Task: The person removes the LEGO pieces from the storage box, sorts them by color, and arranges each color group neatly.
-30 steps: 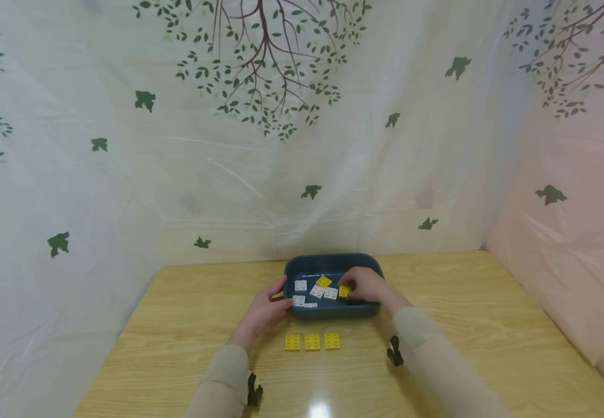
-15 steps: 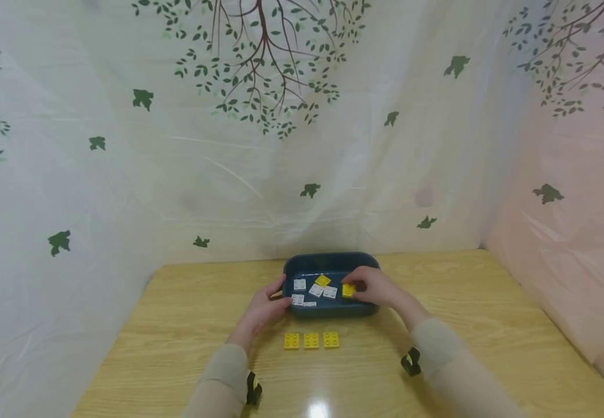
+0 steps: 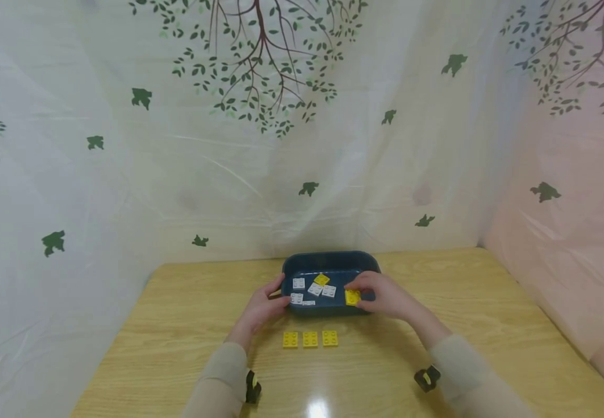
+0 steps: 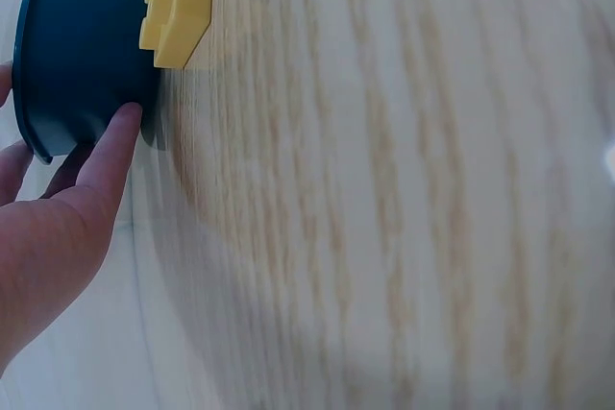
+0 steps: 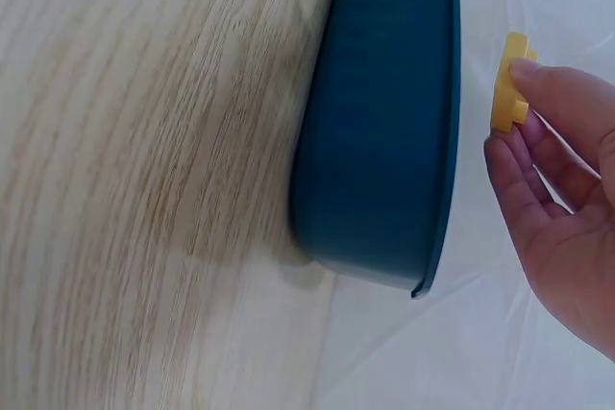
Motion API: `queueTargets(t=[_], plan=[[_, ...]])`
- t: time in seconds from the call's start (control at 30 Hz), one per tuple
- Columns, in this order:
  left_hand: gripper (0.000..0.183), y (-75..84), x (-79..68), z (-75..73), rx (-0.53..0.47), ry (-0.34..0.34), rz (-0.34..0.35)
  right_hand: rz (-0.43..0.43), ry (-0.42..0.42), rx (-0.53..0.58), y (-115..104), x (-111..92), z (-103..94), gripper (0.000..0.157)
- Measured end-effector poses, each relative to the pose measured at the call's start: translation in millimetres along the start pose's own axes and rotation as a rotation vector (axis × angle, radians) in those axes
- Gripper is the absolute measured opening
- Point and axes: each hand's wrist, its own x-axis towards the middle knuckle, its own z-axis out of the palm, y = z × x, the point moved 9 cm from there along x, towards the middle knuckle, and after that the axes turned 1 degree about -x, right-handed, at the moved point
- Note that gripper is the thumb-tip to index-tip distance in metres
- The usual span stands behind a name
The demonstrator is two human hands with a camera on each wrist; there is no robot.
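Note:
A dark blue plastic tray (image 3: 312,311) stands towards the back of the table with white and yellow toy building bricks in it. My left hand (image 3: 263,310) holds the tray's left end; in the left wrist view its fingers (image 4: 117,146) lie against the outer wall and at the rim. With thumb and fingertips my right hand (image 3: 385,296) pinches a yellow brick (image 5: 509,84), which the right wrist view shows raised above the rim. Several white bricks (image 3: 329,291) and one yellow brick (image 3: 321,279) lie on the tray floor.
Three yellow bricks (image 3: 310,339) sit in a row on the wooden table (image 3: 176,337), just in front of the tray. A pale curtain (image 3: 229,191) printed with branches and leaves hangs behind and at both sides.
My right hand has lifted the yellow brick from the tray's floor and drawn it a little right and nearer to me. My left hand stays at the tray's left end.

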Motion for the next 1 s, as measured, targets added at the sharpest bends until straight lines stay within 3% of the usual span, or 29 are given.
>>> queueTargets(t=[0.23,0.6,1.0], plan=[[0.068,0.3,-1.7,0.3,0.011,0.008,0.003,-0.05,-0.018,0.006,-13.8,-13.2,1.2,0.036],[0.068,0.9,-5.6,2.3,0.006,0.019,0.005,-0.148,-0.05,-0.008,-22.3,-30.4,24.3,0.033],[0.068,1.3,-11.1,4.7,0.017,0.025,0.003,-0.161,-0.104,0.03,-23.2,-39.2,42.5,0.031]])
